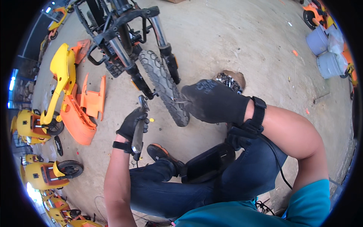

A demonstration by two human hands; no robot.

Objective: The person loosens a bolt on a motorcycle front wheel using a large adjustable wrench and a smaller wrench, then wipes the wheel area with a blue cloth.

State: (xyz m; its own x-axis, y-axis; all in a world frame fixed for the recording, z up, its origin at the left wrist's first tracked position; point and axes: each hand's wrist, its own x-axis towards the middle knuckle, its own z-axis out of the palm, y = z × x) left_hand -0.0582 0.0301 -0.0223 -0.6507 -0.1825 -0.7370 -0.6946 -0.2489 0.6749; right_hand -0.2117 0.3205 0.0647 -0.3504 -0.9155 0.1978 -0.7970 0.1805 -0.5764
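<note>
Gripping a long metal tool [138,138] in the left hand [131,124], black-gloved, left of centre in the frame, with fingers curled firmly around the shaft; tilted near upright there, head up, close to the lower end of the fork [126,62]. Pinching a thin metal piece [180,101] in the right hand [215,101], also black-gloved, just right of centre, with fingers folded nearly closed and mostly turned from view; pointed leftward over the lower part of the knobby tyre [160,81], in the upper middle of the frame. Impossible to tell contact from near contact at that tip. Mounted between the two legs of the fork, beneath a bare dark frame at upper left. Lying on the concrete floor [261,41] at left, a yellow panel [62,70] beside orange panels [81,119]. Parked along the left edge, several yellow scooters [47,174]. Heaped above the right hand, a pile of small metal parts [230,81]. Standing together at upper right, two pale buckets [329,65]. Placed between the jeans-clad legs at lower middle, a long black object [210,162], near a dark shoe [162,154].
</note>
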